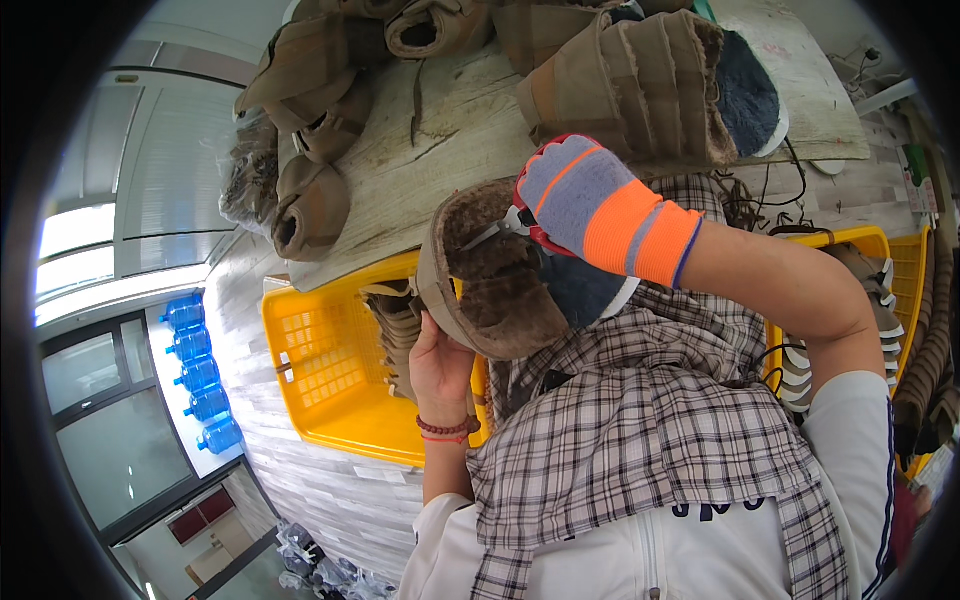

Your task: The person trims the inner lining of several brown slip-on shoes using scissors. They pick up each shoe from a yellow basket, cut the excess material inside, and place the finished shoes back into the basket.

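My bare left hand (441, 366), with a bead bracelet at the wrist, grips the outer side of a brown fur-lined shoe (515, 315). The shoe lies tilted over my lap, its opening facing me, and its dark blue sole part and pale rim show at the right. In a grey and orange knit glove, my right hand (590, 205) is closed around red-handled scissors (490, 236). Their metal blades point left into the shoe's opening, over the brown fur. Whether the blade tips touch the fur I cannot tell.
A worn wooden table (450, 120) stands ahead. On it sit a row of nested brown fur-lined shoes (630, 90) and rolled brown pieces (310, 205) at the left. Yellow crates (330, 420) with stacked shoe parts flank me. Blue water jugs (205, 375) line the left wall.
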### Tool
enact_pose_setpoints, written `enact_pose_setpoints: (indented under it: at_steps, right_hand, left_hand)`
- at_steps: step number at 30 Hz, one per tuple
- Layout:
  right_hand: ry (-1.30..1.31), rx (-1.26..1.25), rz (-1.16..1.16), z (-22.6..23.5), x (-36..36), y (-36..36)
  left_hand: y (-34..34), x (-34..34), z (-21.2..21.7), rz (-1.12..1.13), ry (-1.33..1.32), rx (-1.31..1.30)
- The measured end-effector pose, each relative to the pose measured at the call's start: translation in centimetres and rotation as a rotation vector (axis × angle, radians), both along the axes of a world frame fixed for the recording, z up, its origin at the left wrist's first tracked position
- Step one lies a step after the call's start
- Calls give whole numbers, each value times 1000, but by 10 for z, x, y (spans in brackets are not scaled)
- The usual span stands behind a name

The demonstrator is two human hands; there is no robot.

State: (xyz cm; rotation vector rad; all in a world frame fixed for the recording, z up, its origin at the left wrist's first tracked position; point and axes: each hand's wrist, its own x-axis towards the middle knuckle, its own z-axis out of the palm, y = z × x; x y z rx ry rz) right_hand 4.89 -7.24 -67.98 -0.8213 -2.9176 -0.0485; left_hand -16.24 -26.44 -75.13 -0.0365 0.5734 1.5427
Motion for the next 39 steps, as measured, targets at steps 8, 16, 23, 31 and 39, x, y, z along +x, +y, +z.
enact_pose_setpoints:
  at_steps: [8, 16, 23, 31, 39]
  right_hand:
    - [-29, 39, 2, 1, 3, 0]
    - [-92, 6, -33, 8, 2, -3]
    - [205, -148, -172, 23, 45, -5]
    - [922, -1164, -207, 73, 51, -99]
    - [1276, -192, -474, 81, 116, -71]
  left_hand:
    - [4, 2, 6, -1, 14, -5]
    - [6, 8, 12, -29, 28, -11]
    - [-2, 8, 14, 20, 29, 9]
    - [3, 69, 76, -29, 496, 130]
    - [114, 88, 52, -79, 774, 439]
